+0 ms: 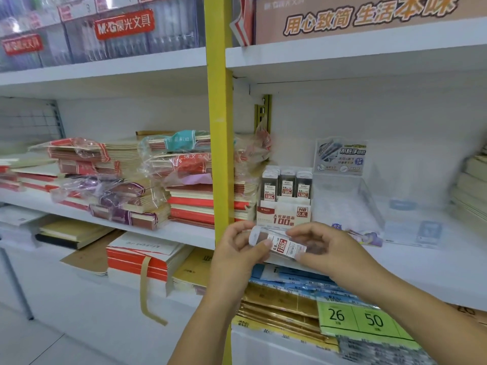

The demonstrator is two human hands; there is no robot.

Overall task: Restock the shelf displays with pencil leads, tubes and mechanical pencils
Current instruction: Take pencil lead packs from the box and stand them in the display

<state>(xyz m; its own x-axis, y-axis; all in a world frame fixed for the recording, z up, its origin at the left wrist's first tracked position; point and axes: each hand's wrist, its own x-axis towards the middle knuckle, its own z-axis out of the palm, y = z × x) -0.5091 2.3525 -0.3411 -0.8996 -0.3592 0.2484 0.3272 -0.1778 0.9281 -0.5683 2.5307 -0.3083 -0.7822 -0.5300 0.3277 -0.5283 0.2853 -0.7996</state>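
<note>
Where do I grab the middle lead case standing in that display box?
Pinch the middle lead case by its top end, coming from above: it stands upright, lower part sunk in the display box, other cases close on both sides.

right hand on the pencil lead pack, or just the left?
Touching. Head view: right hand pinches the pencil lead pack at its right end; left hand grips the other.

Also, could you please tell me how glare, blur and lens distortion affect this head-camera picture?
Head view: wide-angle bending curves the shelf edge; glare whitens the clear pen boxes top left; the lead pack, pinched by the left hand and right hand, is slightly soft, though its "100" reads; the corners blur; light is even, shadows faint.
</note>
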